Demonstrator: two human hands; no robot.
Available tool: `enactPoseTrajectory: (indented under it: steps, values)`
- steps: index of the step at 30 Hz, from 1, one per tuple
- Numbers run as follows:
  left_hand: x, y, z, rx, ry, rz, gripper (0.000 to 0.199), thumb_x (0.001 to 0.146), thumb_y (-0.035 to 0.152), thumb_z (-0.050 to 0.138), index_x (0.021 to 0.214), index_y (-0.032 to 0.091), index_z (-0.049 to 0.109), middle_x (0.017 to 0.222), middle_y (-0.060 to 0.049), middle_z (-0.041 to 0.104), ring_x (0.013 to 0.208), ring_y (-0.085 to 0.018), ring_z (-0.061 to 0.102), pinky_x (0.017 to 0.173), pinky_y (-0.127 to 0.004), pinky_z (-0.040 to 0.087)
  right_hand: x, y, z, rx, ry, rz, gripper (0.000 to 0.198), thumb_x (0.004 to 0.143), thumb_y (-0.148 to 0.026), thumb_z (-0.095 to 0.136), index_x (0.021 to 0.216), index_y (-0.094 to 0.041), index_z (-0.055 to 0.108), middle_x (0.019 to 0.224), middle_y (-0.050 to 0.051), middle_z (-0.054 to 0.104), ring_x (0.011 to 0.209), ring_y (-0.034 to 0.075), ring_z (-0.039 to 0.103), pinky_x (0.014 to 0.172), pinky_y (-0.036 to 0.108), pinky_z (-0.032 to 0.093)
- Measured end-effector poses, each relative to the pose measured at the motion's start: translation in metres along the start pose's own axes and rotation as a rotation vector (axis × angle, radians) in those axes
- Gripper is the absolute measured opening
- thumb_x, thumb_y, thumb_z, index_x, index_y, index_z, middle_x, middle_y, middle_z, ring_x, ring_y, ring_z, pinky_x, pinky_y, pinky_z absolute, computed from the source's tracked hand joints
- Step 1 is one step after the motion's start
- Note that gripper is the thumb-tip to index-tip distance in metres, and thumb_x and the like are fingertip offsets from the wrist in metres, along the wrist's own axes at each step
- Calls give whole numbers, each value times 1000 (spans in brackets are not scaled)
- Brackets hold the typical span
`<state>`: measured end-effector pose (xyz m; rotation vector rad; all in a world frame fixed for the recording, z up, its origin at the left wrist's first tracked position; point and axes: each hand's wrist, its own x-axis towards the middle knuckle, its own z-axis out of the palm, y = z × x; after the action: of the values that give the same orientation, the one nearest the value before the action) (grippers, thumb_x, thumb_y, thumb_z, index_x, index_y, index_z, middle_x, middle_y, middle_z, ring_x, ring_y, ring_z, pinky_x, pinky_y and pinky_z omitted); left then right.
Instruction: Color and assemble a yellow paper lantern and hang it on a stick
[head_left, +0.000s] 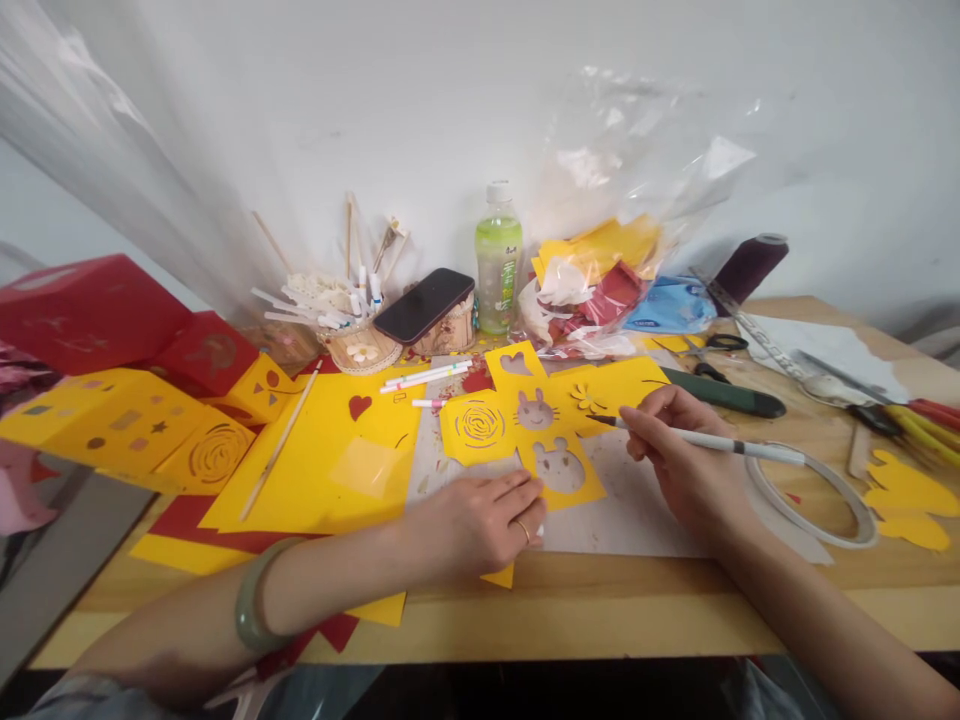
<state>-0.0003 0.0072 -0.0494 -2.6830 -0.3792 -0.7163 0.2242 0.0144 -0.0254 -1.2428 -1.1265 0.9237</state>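
Note:
My right hand (679, 450) pinches a slim whitish pen (705, 440) with a dark tapered tip. The tip points left, over a yellow paper sheet with a flower-shaped cutout (587, 397). My left hand (484, 515) lies with fingers together on the lower edge of the yellow cut paper, its thumb hidden. A small white bit shows by its ring finger, too little to name. Above the left hand are a rabbit-face cutout (535, 412), a rose cutout (480, 428) and a larger animal-head cutout (560, 468). A heart cutout (517, 366) lies farther back.
Yellow sheets (300, 480) and a thin stick (281, 440) lie left, beside red and yellow paper boxes (97, 330). Behind stand markers in a basket (360, 345), a phone (425, 305) and a bottle (499, 265). Scissors (720, 343) and a tape-like ring (840, 540) lie right.

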Motion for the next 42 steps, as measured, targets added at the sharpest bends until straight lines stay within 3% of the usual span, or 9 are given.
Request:
enactPoseTrajectory:
  steps: [6, 15, 21, 35, 42]
  values:
    - [0, 1, 0, -10, 3, -9, 23, 89, 25, 49, 93, 9, 64, 100, -8, 69, 94, -19, 65, 75, -29, 57, 3, 9, -4, -49, -99, -18, 22, 71, -22, 64, 61, -22, 44, 61, -5, 44, 59, 11, 47, 55, 24, 43]
    - [0, 1, 1, -13, -7, -1, 23, 89, 25, 48, 92, 9, 64, 100, -9, 69, 95, -20, 64, 79, -30, 56, -4, 9, 2, -287, -232, -94, 24, 73, -18, 57, 58, -21, 39, 55, -5, 41, 52, 11, 36, 48, 24, 28]
    - [0, 0, 0, -11, -21, 2, 25, 90, 26, 46, 95, 9, 64, 102, -10, 68, 97, -20, 64, 77, -29, 56, -4, 14, 5, -397, -255, -151, 24, 72, -18, 55, 57, -21, 37, 54, -6, 38, 51, 10, 31, 47, 25, 25]
    - [0, 1, 0, -2, -19, 0, 25, 90, 26, 47, 94, 10, 64, 102, -10, 68, 97, -19, 64, 78, -29, 56, -6, 12, 3, -389, -257, -121, 24, 76, -23, 54, 59, -22, 37, 56, -5, 40, 52, 11, 35, 48, 24, 29]
    - [0, 0, 0, 1, -7, 2, 25, 90, 27, 46, 94, 10, 64, 100, -9, 69, 95, -19, 64, 79, -28, 55, -9, 3, 4, -382, -317, -63, 33, 80, -36, 54, 56, -21, 38, 51, -5, 41, 48, 10, 34, 44, 24, 27]
